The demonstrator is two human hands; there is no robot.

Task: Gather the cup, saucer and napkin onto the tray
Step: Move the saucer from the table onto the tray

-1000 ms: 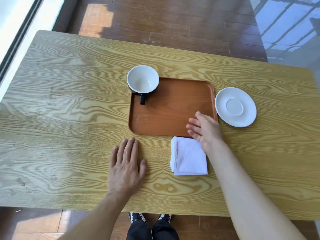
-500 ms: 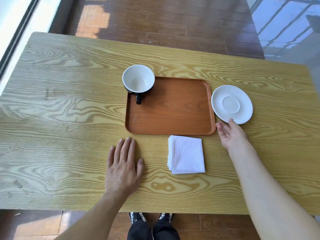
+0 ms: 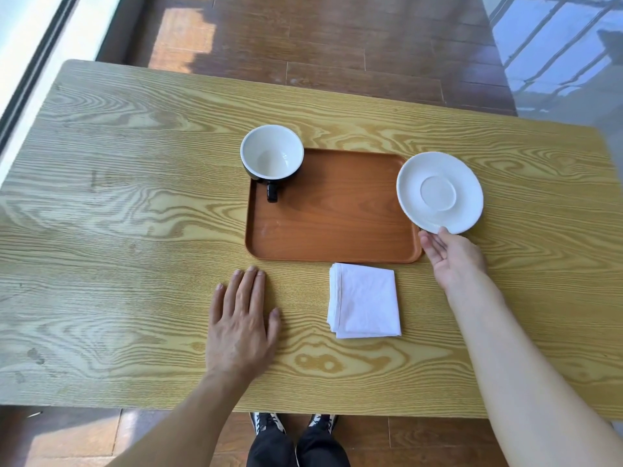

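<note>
A brown tray (image 3: 333,230) lies in the middle of the wooden table. A cup (image 3: 271,152), black outside and white inside, stands on the tray's far left corner, its handle pointing toward me. My right hand (image 3: 450,256) grips the near rim of the white saucer (image 3: 439,192), thumb on top and fingers below. The saucer is lifted and tilted, and its left edge overlaps the tray's right rim. A folded white napkin (image 3: 365,301) lies on the table just in front of the tray. My left hand (image 3: 241,323) rests flat on the table, left of the napkin.
The table (image 3: 135,203) has wide bare wood to the left and right of the tray. Its near edge runs just above my shoes. A window frame borders the far left, and dark floor planks lie beyond the far edge.
My right hand moved from the tray's near right corner to the saucer, took its near rim and raised it leftward over the tray's edge. My left hand stayed flat.
</note>
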